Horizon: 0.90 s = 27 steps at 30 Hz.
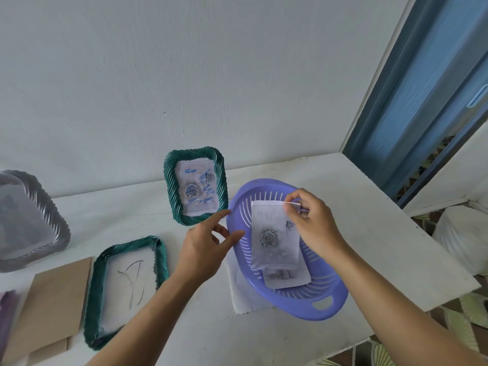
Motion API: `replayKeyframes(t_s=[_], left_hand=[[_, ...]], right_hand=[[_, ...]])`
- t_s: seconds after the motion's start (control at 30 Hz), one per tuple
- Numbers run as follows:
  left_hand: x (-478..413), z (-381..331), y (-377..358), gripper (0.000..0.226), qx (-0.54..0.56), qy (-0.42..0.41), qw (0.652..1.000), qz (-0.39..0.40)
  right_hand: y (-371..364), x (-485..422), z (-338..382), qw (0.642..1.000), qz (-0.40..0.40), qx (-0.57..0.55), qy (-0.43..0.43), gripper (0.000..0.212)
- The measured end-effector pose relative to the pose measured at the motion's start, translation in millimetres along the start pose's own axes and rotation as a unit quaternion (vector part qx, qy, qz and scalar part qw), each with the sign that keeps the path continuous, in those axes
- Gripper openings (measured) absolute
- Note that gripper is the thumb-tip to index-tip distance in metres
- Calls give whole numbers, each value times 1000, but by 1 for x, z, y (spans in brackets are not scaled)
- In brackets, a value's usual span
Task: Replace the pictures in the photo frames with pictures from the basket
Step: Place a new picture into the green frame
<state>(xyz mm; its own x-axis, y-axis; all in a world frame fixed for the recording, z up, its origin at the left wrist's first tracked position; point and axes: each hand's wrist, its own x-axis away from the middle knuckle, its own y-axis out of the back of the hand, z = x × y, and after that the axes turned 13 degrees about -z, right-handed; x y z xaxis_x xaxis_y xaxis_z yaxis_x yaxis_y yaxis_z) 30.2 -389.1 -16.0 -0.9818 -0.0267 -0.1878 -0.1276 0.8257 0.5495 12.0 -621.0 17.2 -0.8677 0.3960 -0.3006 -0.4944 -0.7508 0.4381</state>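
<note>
A purple slotted basket (324, 302) sits on the white table, right of centre. A rose picture (272, 239) lies in it on top of another picture (287, 280). My right hand (314, 225) pinches the top picture's upper right corner. My left hand (206, 249) hovers at the basket's left rim, fingers spread and holding nothing. A green frame (195, 184) leans upright against the wall, holding a rose picture scribbled with blue. A second green frame (124, 291) lies flat at the left, face down and open, its glass showing.
A brown backing board (50, 305) lies left of the flat frame. A silver frame (29, 220) stands at the far left. A white sheet (243, 294) lies partly under the basket. The table's right edge drops off toward a blue door.
</note>
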Motion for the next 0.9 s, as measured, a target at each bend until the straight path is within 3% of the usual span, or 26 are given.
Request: replayKeyframes(t_s=[0.23,0.33,0.53,0.73,0.8,0.9], left_hand=[[16,-19,26,21,30,-43,996,-70],[30,-27,49,15,65,-56,994,-63],[51,-28,87,37,74,-63,995,-9],[66,-9,118,61,68,-18,997,-3],[73,-2,127,60,64,-2,998,-23],[79,14,137,42,73,19,997,-35]], right_hand=[[-6,11,40,995,-51,-79,20,10],[-17,19,58,992,-44,-119,10,10],[-45,42,95,978,18,-199,-61,3],[-79,72,123,936,100,-298,-159,13],[-91,80,128,924,126,-313,-182,19],[-109,93,130,912,182,-310,-196,28]])
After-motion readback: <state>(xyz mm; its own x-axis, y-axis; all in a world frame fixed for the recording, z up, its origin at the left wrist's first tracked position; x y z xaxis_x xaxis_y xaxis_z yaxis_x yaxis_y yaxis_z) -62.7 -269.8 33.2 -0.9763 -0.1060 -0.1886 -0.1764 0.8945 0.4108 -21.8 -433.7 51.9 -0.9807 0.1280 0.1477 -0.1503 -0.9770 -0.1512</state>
